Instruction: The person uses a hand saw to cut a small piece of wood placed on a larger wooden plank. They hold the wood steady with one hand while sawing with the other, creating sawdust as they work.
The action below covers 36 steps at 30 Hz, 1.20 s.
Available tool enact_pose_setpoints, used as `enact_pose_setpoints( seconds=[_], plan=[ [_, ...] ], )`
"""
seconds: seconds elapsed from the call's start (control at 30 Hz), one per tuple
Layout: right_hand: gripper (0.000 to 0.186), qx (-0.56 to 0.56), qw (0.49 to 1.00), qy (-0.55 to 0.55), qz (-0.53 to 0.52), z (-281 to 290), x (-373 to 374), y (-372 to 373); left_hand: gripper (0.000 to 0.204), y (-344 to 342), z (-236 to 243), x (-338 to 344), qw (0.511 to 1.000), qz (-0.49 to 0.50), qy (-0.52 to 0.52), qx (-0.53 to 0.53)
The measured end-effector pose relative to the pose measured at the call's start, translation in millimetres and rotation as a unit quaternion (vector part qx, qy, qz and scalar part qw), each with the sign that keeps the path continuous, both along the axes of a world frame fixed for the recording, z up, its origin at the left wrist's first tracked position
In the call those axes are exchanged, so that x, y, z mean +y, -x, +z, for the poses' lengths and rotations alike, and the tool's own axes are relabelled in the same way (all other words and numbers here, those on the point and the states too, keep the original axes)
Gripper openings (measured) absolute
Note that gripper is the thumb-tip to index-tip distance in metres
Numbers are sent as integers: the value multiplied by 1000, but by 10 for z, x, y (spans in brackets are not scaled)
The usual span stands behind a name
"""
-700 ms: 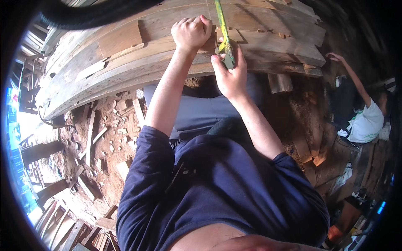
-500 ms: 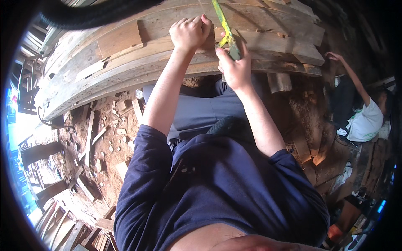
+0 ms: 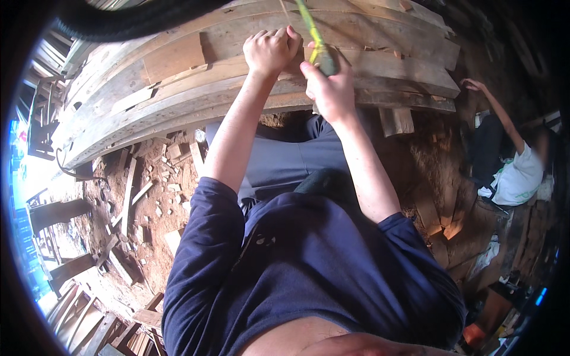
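My right hand (image 3: 332,89) is wrapped round the dark green handle of a bow saw (image 3: 316,44). Its yellow-green tubular frame is smeared by motion and runs out past the top edge. A thin pale line, perhaps the blade, shows left of the frame. Close by on the left, my left hand (image 3: 270,52) is closed, knuckles up, on what looks like a small brown wood piece (image 3: 295,64), mostly hidden under the fingers. Both hands are over a stack of long planks (image 3: 231,77). Where the saw meets the wood cannot be made out.
Offcuts and chips (image 3: 169,160) litter the earth floor at the left. A flat board (image 3: 175,58) lies on the planks. At the right sits another person in a white shirt (image 3: 519,178), one arm stretched toward the stack. A dark curved band (image 3: 136,26) crosses the upper left.
My right hand has moved slightly up and left with the saw, whose frame is now more blurred. My left hand stays nearly in place.
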State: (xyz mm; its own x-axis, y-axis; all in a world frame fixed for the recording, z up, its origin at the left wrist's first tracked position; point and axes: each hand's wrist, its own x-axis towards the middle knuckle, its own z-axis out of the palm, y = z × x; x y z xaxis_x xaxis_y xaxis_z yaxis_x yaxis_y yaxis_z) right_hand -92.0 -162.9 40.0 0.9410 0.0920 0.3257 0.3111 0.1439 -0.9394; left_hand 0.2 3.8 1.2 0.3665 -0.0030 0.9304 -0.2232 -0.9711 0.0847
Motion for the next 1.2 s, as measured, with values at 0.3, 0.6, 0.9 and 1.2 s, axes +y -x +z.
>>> enact_pose_setpoints(
  seconds=[0.3, 0.6, 0.9, 1.2],
  plan=[
    [40, -32, 998, -49, 11, 446, -66, 60, 39, -13, -30, 1, 1000, -12, 0, 14],
    [39, -86, 992, -87, 11, 438, -144, 85, 42, -41, -63, 17, 999, -26, 19, 4],
    [39, 89, 988, -117, 54, -11, -65, 121, 44, -44, -47, 12, 999, -37, 36, 6],
    [39, 6, 1000, -13, 4, -145, 3, 130, 46, -68, -74, 18, 999, -35, 37, 17]
  ],
)
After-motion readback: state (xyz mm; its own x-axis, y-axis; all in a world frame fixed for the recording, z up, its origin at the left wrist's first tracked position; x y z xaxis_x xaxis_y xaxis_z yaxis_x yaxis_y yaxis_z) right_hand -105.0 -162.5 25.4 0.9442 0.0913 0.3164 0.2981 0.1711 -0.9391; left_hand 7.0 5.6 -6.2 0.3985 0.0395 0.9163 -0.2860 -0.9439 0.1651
